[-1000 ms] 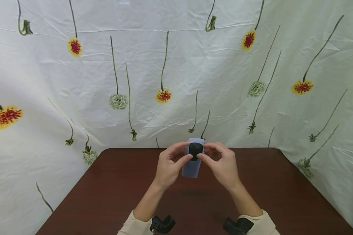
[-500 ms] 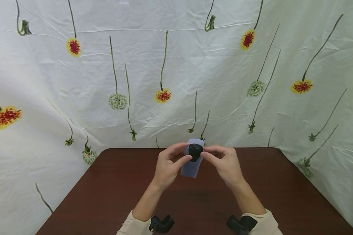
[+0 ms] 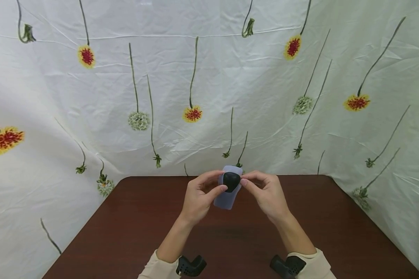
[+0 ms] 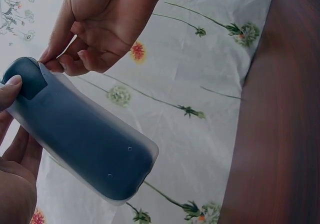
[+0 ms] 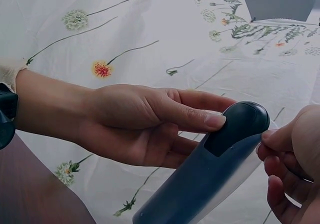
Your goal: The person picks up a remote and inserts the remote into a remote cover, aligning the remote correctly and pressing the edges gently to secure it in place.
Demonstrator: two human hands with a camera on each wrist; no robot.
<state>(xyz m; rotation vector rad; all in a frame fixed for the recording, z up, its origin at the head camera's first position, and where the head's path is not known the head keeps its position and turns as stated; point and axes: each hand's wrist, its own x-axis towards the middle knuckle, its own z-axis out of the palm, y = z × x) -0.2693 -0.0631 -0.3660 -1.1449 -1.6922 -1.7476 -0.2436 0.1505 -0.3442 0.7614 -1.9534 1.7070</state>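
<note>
A dark, rounded, long device, shaped like a remote control (image 3: pixel 231 182), is held up over the table in a translucent bluish sleeve (image 3: pixel 225 200). The device's black end (image 5: pixel 244 124) is bare, while the sleeve covers the rest of its length in the left wrist view (image 4: pixel 95 134). My left hand (image 3: pixel 201 197) grips it, thumb on the bare black end and fingers behind. With thumb and forefinger, my right hand (image 3: pixel 267 193) pinches the sleeve's edge beside that end. The device's other face is hidden.
A dark reddish-brown table (image 3: pixel 143 232) lies below the hands. Behind it hangs a white cloth (image 3: pixel 174 85) printed with flowers. Black cameras sit on both wrists, and a grey panel (image 5: pixel 277 1) shows in the right wrist view.
My right thumb has moved off the black end to the sleeve's right edge. The device and sleeve have shifted slightly left and tilted a little; my left hand keeps its grip.
</note>
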